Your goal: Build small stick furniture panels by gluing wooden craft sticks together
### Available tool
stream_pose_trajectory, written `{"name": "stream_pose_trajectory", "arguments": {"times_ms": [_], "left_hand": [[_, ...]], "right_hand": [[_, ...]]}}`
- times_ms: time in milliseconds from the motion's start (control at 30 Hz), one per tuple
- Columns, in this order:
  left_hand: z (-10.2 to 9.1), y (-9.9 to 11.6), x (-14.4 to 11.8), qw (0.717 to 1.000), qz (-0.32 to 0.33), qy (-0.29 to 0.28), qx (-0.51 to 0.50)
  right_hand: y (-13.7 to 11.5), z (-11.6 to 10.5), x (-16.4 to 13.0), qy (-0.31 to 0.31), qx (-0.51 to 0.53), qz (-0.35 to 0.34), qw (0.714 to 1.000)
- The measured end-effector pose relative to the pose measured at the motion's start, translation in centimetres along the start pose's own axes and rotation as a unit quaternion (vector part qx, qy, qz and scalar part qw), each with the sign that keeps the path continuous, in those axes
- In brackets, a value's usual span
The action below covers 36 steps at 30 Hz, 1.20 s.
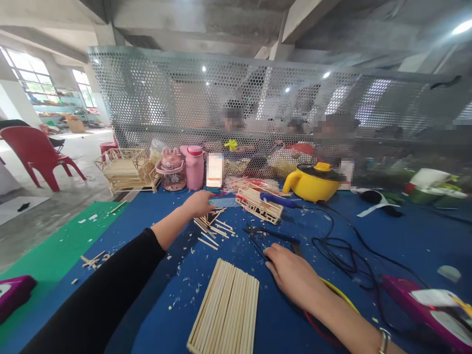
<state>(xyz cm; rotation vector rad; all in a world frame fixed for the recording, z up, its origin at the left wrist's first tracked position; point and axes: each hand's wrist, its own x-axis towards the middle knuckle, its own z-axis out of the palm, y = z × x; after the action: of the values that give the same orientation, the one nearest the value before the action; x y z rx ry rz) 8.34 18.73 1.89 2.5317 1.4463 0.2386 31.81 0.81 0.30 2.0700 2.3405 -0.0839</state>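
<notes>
My left hand (202,202) reaches over the table at the near end of a clear flat strip (225,202), beside loose cut wooden sticks (210,227). Its fingers curl downward, and what they hold is hidden. Palm down, my right hand (289,268) has its fingers closed at a handle of dark pliers (254,233), whose handles are spread. A panel of wooden sticks laid side by side (226,309) lies at the front. Behind the pliers sits a small stick-built model (260,202), with a blue-handled tool (276,200) leaning on it.
A yellow pot (313,183), a phone (215,170), a pink bottle (193,167) and a pink-lidded jar (172,169) line the back by a perforated metal screen (155,93). Black cables (342,260) coil at right near a purple power strip (424,309). A stick-built frame (129,169) stands back left.
</notes>
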Motion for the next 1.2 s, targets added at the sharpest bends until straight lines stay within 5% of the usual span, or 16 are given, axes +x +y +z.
{"name": "stream_pose_trajectory", "arguments": {"times_ms": [133,467,667,867,1000,1100,1200], "left_hand": [[0.2,-0.8,0.3,0.998,-0.047,-0.034,0.023],[0.9,-0.4,-0.8,0.990,0.084,-0.105,-0.036],[-0.5,0.5,-2.3,0.989,0.117,-0.035,-0.088],[-1.1,4.3,-7.1,0.974,0.168,-0.015,-0.150],[-0.3,7.2,-10.1,0.953,0.202,-0.021,-0.224],[0.4,7.6,-10.9,0.947,0.185,0.004,-0.263],[1.1,6.1,-10.9,0.950,0.090,0.057,-0.294]], "right_hand": [[-0.2,-0.9,0.3,-0.026,-0.020,-0.005,0.999],[0.2,-1.1,0.8,-0.024,0.001,-0.017,1.000],[1.2,-0.5,0.5,0.010,0.064,-0.033,0.997],[-1.2,-2.0,-0.3,0.179,0.172,-0.075,0.966],[-3.2,-2.2,-1.2,0.149,0.195,-0.187,0.951],[-3.3,-1.9,-1.8,0.124,0.187,-0.175,0.959],[-2.8,-1.5,-2.0,0.089,0.176,-0.139,0.970]]}}
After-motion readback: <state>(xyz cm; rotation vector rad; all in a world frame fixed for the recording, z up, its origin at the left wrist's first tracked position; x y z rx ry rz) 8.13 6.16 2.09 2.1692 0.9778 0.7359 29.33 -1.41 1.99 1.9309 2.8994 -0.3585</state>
